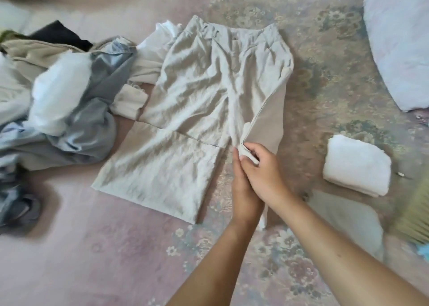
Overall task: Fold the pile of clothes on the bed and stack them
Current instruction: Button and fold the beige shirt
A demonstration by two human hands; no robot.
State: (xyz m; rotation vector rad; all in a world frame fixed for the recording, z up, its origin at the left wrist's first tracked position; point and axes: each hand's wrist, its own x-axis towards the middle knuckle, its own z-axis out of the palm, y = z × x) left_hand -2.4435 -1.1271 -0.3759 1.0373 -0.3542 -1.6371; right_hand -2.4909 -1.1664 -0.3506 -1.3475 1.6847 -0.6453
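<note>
The trousers [204,92] lie spread on the bed [92,247], just left of and beyond the fingers [249,151], which pinch one leg's hem. The unfolded pile [65,101] sits well left of the fingers, and a folded garment [357,166] right of them, a pillow [399,43] beyond it.
</note>
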